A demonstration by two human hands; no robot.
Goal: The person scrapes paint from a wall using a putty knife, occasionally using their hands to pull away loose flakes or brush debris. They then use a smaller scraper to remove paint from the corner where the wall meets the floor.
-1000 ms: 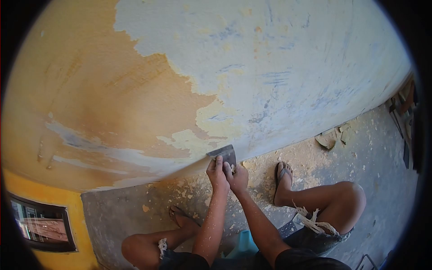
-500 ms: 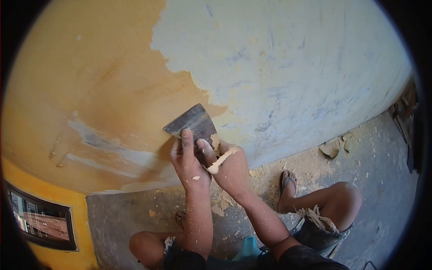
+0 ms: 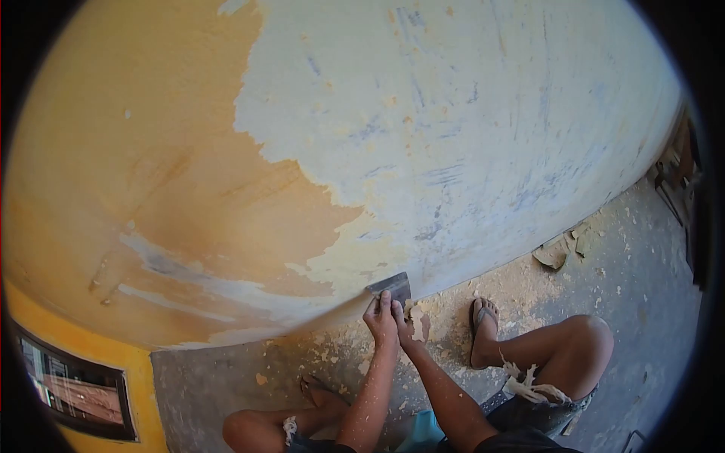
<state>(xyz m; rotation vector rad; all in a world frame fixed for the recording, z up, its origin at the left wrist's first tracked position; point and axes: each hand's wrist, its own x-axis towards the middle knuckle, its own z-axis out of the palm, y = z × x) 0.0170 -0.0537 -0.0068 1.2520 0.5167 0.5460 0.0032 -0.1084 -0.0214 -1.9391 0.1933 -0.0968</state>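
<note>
A wide-bladed paint scraper [image 3: 394,288] is held low, its blade at the bottom of the wall near the floor. My left hand [image 3: 382,323] is closed on it, with a finger laid along the blade. Beside it, my right hand [image 3: 408,331] is closed around the handle, which is mostly hidden. Paint flakes [image 3: 425,326] show close to my right hand. The wall has yellow-orange paint [image 3: 249,219] on the left and a pale scraped surface [image 3: 453,166] on the right, with a ragged edge between them.
Paint scraps litter the grey concrete floor [image 3: 634,302], with larger curled pieces [image 3: 555,253] by the wall's foot. My sandalled foot [image 3: 485,325] and bent knees are on either side. A dark-framed window [image 3: 75,385] is at lower left; dark objects [image 3: 680,181] stand at far right.
Both hands have moved down and right with the scraper, away from the ragged paint edge. The long flake that lay across my right hand is gone from it. Pale wall now shows where my hands were.
</note>
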